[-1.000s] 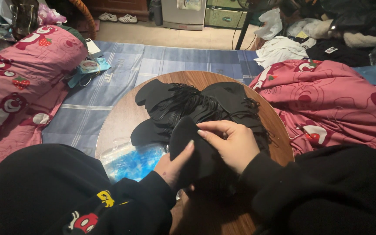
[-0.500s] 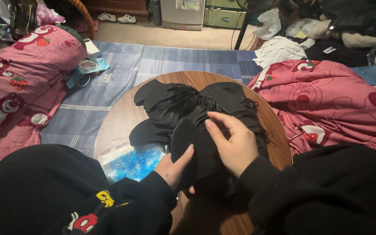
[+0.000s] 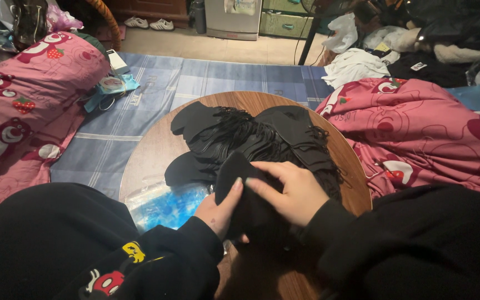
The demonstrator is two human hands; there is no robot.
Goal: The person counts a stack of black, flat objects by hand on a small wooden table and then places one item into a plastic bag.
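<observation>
Round and wooden, the low table (image 3: 151, 150) sits on a blue checked mat (image 3: 140, 105), with pink patterned bedding (image 3: 418, 128) on both sides.

At the near edge of the table, both hands close on one black fabric piece (image 3: 234, 172). The left hand (image 3: 220, 208) comes from below, its thumb pressed up along the piece's left edge, the other fingers hidden under the cloth. The right hand (image 3: 290, 189) lies on top, fingers together and curled over the upper right side, so the piece is pinched between the two. Its long axis runs from the wrists away toward the far side of the table, the rounded end pointing away from the person. The right hand covers more of it and reaches further along it.

Just beyond the fingertips lies a fanned pile of black pieces with fringed edges (image 3: 256, 133), touching the held one. Left of the left wrist rests a clear plastic bag with blue contents (image 3: 168, 203).
</observation>
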